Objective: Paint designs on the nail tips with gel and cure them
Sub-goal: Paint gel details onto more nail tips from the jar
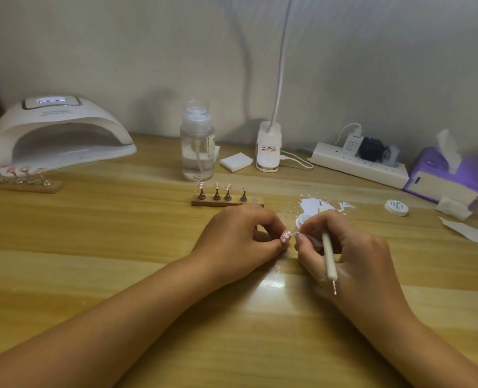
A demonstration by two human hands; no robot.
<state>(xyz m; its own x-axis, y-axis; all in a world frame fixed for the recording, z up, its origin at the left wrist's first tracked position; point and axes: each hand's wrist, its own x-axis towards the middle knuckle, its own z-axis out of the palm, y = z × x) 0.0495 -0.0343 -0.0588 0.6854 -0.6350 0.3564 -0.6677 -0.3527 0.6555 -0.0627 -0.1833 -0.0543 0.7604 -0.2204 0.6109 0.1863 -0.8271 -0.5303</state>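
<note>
The left hand [240,236] has its fingers curled tight, pinching a pink dotted nail tip [285,236]. The right hand [344,247] has its fingers closed round a pen [327,247], fingertips just beside that tip. Beyond the left fingers a holder [226,203] stands on the wooden tabletop [120,247], with a lamp [58,133] far to their left.

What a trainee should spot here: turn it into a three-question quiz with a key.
1. True or false: the left hand pinches a pink nail tip with white dots.
2. How many nail tips stand on the middle stand? A two, B four, C six.
3. Fill the gap: the right hand holds a white ____.
Key: 1 true; 2 B; 3 pen.
</note>
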